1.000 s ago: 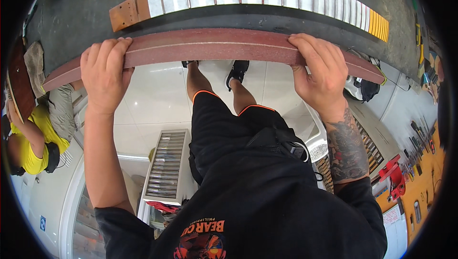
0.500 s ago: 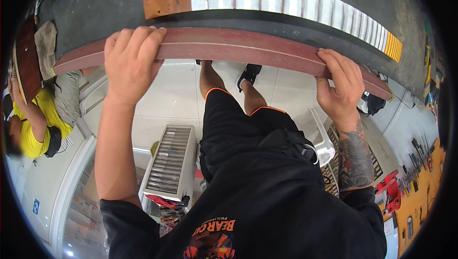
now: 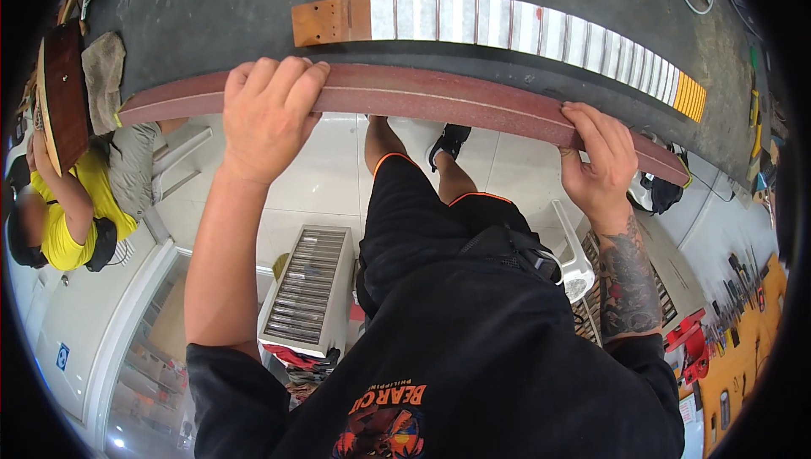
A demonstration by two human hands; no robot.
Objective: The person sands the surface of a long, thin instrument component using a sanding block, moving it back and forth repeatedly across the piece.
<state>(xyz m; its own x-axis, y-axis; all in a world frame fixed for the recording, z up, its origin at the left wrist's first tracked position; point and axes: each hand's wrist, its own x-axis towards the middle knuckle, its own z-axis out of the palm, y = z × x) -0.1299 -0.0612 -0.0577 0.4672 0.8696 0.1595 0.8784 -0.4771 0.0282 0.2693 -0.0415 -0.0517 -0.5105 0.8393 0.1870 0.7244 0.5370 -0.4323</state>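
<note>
A long, straight sanding bar (image 3: 439, 94) covered in maroon abrasive spans the head view along the near edge of the dark workbench. My left hand (image 3: 274, 121) is closed over its left part, fingers on top and thumb below. Toward the right end, my right hand (image 3: 601, 150) grips it the same way. Beyond the bar a guitar neck (image 3: 334, 21) lies on the bench, its frets showing between strips of white masking tape, with yellow tape at the right end. A gap separates bar and neck. The bar's underside is hidden.
At far left a person in yellow (image 3: 80, 214) holds a dark brown board (image 3: 63, 100) beside a grey cloth (image 3: 103, 79). Below stands a white slotted rack (image 3: 308, 286). A white plastic stool (image 3: 576, 269) is near my right side. Tools hang on an orange board (image 3: 748, 349).
My left hand has shifted right, closer to my right hand, still gripping the bar. Neck and bar both sit slightly lower in view. The person at left has moved the brown board a little.
</note>
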